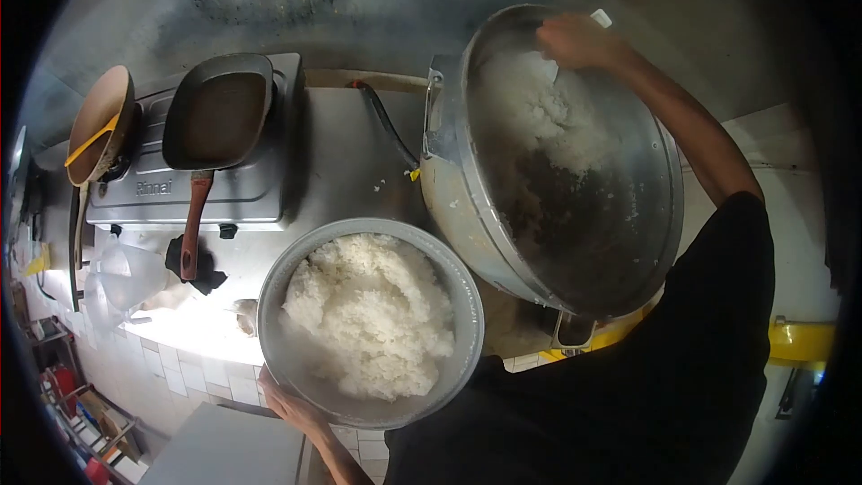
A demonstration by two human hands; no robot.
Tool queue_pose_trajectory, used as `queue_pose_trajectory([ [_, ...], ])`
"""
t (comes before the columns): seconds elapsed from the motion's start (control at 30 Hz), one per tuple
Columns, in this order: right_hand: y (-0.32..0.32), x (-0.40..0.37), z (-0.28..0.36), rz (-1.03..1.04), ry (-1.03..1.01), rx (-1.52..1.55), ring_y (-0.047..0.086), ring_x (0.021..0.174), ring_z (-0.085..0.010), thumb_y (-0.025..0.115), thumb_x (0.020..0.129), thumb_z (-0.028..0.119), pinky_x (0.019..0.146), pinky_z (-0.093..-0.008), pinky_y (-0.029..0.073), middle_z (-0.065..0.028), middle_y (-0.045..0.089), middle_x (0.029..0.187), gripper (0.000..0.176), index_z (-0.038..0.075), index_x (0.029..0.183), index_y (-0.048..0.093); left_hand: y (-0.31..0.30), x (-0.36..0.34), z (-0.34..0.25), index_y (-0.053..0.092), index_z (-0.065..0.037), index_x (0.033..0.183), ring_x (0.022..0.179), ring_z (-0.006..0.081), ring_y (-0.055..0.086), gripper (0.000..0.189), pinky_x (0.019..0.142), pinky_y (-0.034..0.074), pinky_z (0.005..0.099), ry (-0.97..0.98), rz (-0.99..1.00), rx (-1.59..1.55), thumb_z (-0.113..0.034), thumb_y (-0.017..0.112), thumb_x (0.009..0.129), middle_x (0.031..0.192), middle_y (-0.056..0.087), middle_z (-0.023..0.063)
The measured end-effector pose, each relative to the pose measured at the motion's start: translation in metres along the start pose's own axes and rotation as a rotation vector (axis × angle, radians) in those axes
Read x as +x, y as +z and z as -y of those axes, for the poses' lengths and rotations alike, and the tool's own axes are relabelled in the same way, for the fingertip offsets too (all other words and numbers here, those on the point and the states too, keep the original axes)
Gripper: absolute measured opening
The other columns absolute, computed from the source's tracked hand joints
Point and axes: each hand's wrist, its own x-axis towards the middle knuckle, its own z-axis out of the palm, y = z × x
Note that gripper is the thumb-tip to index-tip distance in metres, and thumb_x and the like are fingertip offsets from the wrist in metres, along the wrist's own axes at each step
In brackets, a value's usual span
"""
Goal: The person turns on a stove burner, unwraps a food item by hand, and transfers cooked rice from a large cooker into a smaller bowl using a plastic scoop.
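Observation:
A round grey metal pot (pixel 269 305) full of cooked white rice (pixel 368 314) stands at the counter's front. My left hand (pixel 292 407) grips this pot at its lower left side. Behind it to the right, a big deep metal pot (pixel 476 189) holds a smaller heap of rice (pixel 561 121) at its far side, with brownish residue on the bottom. My right hand (pixel 579 40) is inside the far rim of the big pot, closed around a white rice paddle (pixel 601 17). The paddle's lower end meets the rice and is partly hidden.
A two-burner gas stove (pixel 189 202) stands at left, bearing a square frying pan (pixel 220 117) and a round pan (pixel 103 108) with a yellow utensil. The frying pan's handle (pixel 195 224) juts over the front. A hose (pixel 388 126) runs behind, and steam blurs the wall.

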Motion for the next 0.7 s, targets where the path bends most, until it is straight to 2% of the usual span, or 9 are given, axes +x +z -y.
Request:
queue_pose_trajectory([
  [0.07, 0.014, 0.008, -0.006, 0.009, -0.025, -0.003, 0.065, 0.086, -0.0338, 0.062, 0.081, 0.013, 0.073, -0.0451, 0.051, -0.0149, 0.068, 0.085, 0.012, 0.002, 0.081, 0.067, 0.002, 0.0, 0.004, 0.055, 0.003, 0.12, 0.098, 0.0236, 0.054, 0.059, 0.087, 0.043, 0.0372, 0.107, -0.057, 0.097, -0.044, 0.024, 0.104, 0.108, 0.057, 0.0142],
  [0.17, 0.033, 0.01, -0.013, -0.042, -0.074, -0.004, 0.065, 0.085, -0.0344, 0.064, 0.082, 0.016, 0.072, -0.0458, 0.051, -0.0153, 0.067, 0.085, 0.014, 0.003, 0.082, 0.068, 0.004, -0.002, -0.005, 0.056, 0.005, 0.119, 0.098, 0.0233, 0.053, 0.06, 0.087, 0.043, 0.0371, 0.051, -0.034, 0.096, -0.043, 0.024, 0.104, 0.11, 0.057, 0.0144],
  [0.23, 0.033, 0.007, -0.014, -0.099, -0.099, 0.009, 0.065, 0.085, -0.0344, 0.064, 0.082, 0.017, 0.071, -0.0458, 0.051, -0.0153, 0.067, 0.085, 0.015, 0.003, 0.082, 0.068, 0.003, 0.0, -0.003, 0.056, 0.006, 0.118, 0.097, 0.023, 0.054, 0.06, 0.086, 0.043, 0.0365, 0.101, -0.045, 0.079, -0.043, 0.024, 0.104, 0.108, 0.058, 0.0145],
  [0.3, 0.027, 0.003, -0.011, -0.021, -0.098, 0.086, 0.065, 0.086, -0.0342, 0.064, 0.081, 0.018, 0.071, -0.0455, 0.051, -0.0148, 0.068, 0.085, 0.015, 0.004, 0.083, 0.068, 0.003, -0.001, -0.003, 0.057, 0.007, 0.117, 0.096, 0.0228, 0.054, 0.061, 0.086, 0.043, 0.0359, 0.15, -0.056, 0.064, -0.044, 0.025, 0.104, 0.107, 0.058, 0.0145],
  [0.43, 0.027, -0.002, -0.01, -0.018, -0.096, 0.113, 0.063, 0.091, -0.0335, 0.066, 0.083, 0.022, 0.074, -0.0463, 0.049, -0.0143, 0.065, 0.09, 0.016, 0.007, 0.087, 0.067, 0.007, -0.001, -0.006, 0.059, 0.008, 0.114, 0.093, 0.0224, 0.055, 0.062, 0.084, 0.044, 0.0355, 0.131, -0.058, 0.03, -0.044, 0.026, 0.104, 0.101, 0.061, 0.0142],
  [0.5, 0.025, -0.004, -0.009, -0.003, -0.168, 0.095, 0.063, 0.088, -0.0352, 0.065, 0.083, 0.019, 0.07, -0.047, 0.049, -0.0156, 0.065, 0.084, 0.015, 0.005, 0.082, 0.067, 0.006, -0.002, -0.005, 0.059, 0.007, 0.113, 0.092, 0.0221, 0.055, 0.062, 0.083, 0.044, 0.0353, 0.13, -0.07, 0.028, -0.044, 0.026, 0.104, 0.098, 0.061, 0.0139],
  [0.57, 0.029, -0.005, -0.008, -0.017, -0.168, 0.103, 0.064, 0.087, -0.0357, 0.064, 0.082, 0.017, 0.069, -0.0472, 0.049, -0.016, 0.065, 0.083, 0.013, 0.004, 0.081, 0.066, 0.007, -0.006, -0.014, 0.059, 0.006, 0.112, 0.092, 0.0223, 0.055, 0.061, 0.083, 0.044, 0.0362, 0.018, -0.027, -0.057, -0.045, 0.028, 0.103, 0.1, 0.06, 0.0135],
  [0.7, 0.035, -0.006, -0.006, -0.017, -0.134, 0.12, 0.064, 0.084, -0.0366, 0.064, 0.077, 0.011, 0.066, -0.0473, 0.049, -0.0172, 0.065, 0.082, 0.009, 0.003, 0.079, 0.065, 0.015, -0.016, -0.029, 0.059, 0.006, 0.112, 0.092, 0.0224, 0.055, 0.06, 0.082, 0.044, 0.0368, 0.071, -0.099, -0.016, -0.046, 0.031, 0.102, 0.1, 0.059, 0.0132],
])
